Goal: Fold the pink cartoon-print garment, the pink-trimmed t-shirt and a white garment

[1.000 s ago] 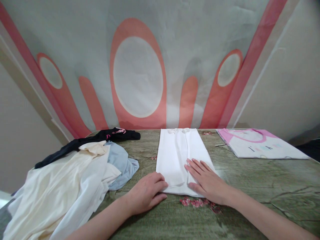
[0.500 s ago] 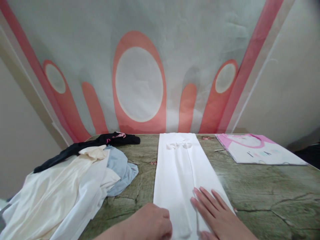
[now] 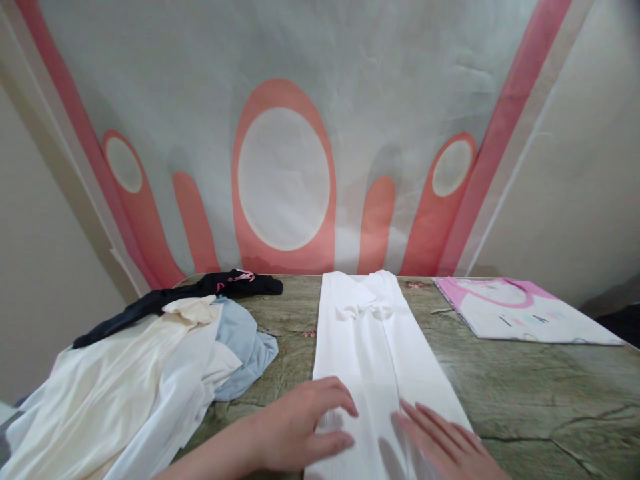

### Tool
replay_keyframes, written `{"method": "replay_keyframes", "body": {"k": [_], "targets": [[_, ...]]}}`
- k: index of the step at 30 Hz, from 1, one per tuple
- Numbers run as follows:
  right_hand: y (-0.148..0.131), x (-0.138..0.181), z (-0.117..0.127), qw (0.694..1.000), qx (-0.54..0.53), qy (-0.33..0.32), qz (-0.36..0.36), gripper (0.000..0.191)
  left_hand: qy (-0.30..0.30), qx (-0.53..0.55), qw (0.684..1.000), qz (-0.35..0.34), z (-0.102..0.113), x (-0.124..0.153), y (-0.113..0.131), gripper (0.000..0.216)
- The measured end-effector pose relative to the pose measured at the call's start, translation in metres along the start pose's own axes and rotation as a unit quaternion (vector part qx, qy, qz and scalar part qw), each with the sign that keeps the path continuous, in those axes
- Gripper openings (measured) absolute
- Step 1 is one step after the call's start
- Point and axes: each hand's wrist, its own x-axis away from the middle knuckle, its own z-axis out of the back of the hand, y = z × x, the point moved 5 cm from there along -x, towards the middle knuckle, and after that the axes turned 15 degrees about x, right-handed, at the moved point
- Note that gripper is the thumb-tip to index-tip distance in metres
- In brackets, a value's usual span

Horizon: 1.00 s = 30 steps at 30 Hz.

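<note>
A white garment (image 3: 367,360), folded into a long narrow strip, lies lengthwise down the middle of the table, with a small ruffled part near its far end. Over its left edge is my left hand (image 3: 305,423), thumb and fingers curved apart with nothing between them. My right hand (image 3: 445,443) rests on the right side of the fabric, fingers stretched out and nearly flat. The near end of the garment runs out of view at the bottom.
Left on the wood-patterned table (image 3: 530,393) is a loose pile with a cream garment (image 3: 120,380), a light blue garment (image 3: 245,353) and a black garment (image 3: 165,303). A folded pink and white shirt (image 3: 535,317) lies at the right. Behind stands a patterned wall (image 3: 350,67).
My left hand has opened from a closed curl and moved slightly forward. My right hand has slid a little toward me. The view has tilted slightly upward.
</note>
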Motion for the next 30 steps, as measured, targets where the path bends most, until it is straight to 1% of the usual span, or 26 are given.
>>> {"method": "replay_keyframes", "body": {"k": [2,3,5,7,9,12,16,19,23,26,30], "targets": [[0.026,-0.020,0.006,0.997,-0.015,-0.022,-0.070,0.067,0.035,-0.065,0.997,0.018,0.008,-0.011,-0.023,0.040],[0.039,-0.030,0.006,0.994,-0.021,-0.028,-0.105,0.063,0.042,-0.100,0.994,0.030,0.009,-0.017,-0.034,0.048],[0.059,-0.050,-0.001,0.987,-0.034,-0.044,-0.149,0.060,0.040,-0.152,0.986,0.048,0.006,-0.027,-0.052,0.058],[0.069,-0.063,-0.015,0.985,-0.040,-0.064,-0.158,0.060,0.022,-0.176,0.983,0.048,-0.002,-0.032,-0.062,0.064],[0.070,-0.068,-0.028,0.986,-0.043,-0.076,-0.146,0.058,0.010,-0.188,0.981,0.042,-0.010,-0.033,-0.066,0.067],[0.064,-0.064,-0.034,0.988,-0.043,-0.070,-0.131,0.055,0.014,-0.206,0.978,0.040,-0.016,-0.029,-0.066,0.067],[0.060,-0.056,-0.030,0.990,-0.042,-0.057,-0.126,0.053,0.021,-0.217,0.975,0.041,-0.020,-0.026,-0.061,0.064],[0.059,-0.055,-0.029,0.990,-0.044,-0.051,-0.124,0.054,0.001,-0.209,0.977,0.032,-0.028,-0.025,-0.051,0.064],[0.060,-0.056,-0.026,0.991,-0.048,-0.048,-0.118,0.053,-0.033,-0.184,0.982,0.007,-0.035,-0.019,-0.035,0.070],[0.064,-0.047,-0.015,0.993,-0.072,-0.033,-0.090,0.049,-0.055,-0.169,0.984,-0.006,-0.029,-0.008,-0.030,0.068],[0.074,-0.010,0.005,0.995,-0.084,0.004,-0.054,0.036,-0.053,-0.180,0.982,-0.025,-0.009,0.013,-0.028,0.046]]}}
